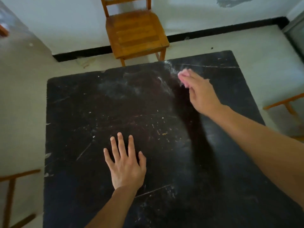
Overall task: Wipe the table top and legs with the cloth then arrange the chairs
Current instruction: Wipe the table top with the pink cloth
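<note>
Scratched black square worktop (92, 102), left hand (125, 165) flat with spread fingers, right hand (199, 92) gripping soft pink cloth (183, 76) at 1 o'clock, dusty streaks

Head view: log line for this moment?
right hand: grips pink cloth, far edge | left hand: flat on black table | wooden chair: beyond far edge

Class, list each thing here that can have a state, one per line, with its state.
table top, scratched, dusty streaks near far edge
cloth, bunched, pressed on the table top
right hand, grips the cloth
left hand, flat on the table top, fingers spread
chair, upright, standing off the far edge
</note>
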A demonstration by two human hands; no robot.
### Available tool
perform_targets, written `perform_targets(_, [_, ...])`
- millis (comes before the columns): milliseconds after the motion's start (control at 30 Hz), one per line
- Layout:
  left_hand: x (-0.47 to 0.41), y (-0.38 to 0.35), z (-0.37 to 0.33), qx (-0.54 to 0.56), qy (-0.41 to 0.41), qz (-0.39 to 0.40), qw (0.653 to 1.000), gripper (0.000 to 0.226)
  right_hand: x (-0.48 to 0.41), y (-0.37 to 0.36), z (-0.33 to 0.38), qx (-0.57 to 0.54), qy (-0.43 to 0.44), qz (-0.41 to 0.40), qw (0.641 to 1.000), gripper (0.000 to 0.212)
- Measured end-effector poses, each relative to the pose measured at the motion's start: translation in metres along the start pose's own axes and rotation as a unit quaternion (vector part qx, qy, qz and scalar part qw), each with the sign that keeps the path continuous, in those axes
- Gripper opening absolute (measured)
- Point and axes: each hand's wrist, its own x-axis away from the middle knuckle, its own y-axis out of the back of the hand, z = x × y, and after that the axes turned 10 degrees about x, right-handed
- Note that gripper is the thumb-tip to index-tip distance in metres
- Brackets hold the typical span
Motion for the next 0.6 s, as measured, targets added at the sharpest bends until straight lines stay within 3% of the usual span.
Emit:
perform_targets(67, [0.0,0.002,-0.003,-0.005,0.007,0.0,1.0,0.061,0.053,-0.007,0.015,-0.01,0.161,0.044,0.986,0.054])
perform_targets(133, [0.002,0.004,-0.004,-0.011,0.015,-0.003,1.0,0.06,0.107,-0.022,0.025,0.019,0.32,0.144,0.936,0.059])
perform_targets(167, [0.002,0.005,-0.005,-0.009,0.02,-0.003,1.0,0.06,0.108,-0.028,0.02,0.029,0.375,0.139,0.916,0.058])
perform_targets(200, [0.002,0.006,-0.006,-0.007,0.022,-0.004,1.0,0.06,0.088,-0.032,0.01,0.026,0.384,0.12,0.915,0.056])
perform_targets(267, [0.001,0.006,-0.006,-0.004,0.024,-0.01,1.0,0.059,0.015,-0.033,-0.002,0.019,0.241,0.118,0.963,0.05])
perform_targets(333, [0.002,0.005,-0.006,-0.001,0.028,-0.01,1.0,0.059,-0.06,-0.015,-0.011,0.034,0.097,0.065,0.993,0.039])
perform_targets(400, [0.002,0.005,-0.005,0.002,0.029,-0.012,1.0,0.058,-0.082,-0.006,-0.001,0.029,0.05,0.028,0.998,0.035])
perform_targets(500, [0.002,0.005,-0.005,0.007,0.033,-0.014,0.999,0.058,-0.023,-0.021,0.038,-0.032,0.234,0.047,0.97,0.045])
perform_targets(567, [0.003,0.004,-0.006,0.0,0.038,-0.011,0.999,0.058,0.018,-0.036,0.047,-0.018,0.388,0.14,0.911,0.052])
perform_targets(600, [0.003,0.004,-0.006,0.0,0.037,-0.009,0.999,0.058,0.015,-0.043,0.04,0.003,0.433,0.139,0.891,0.055])
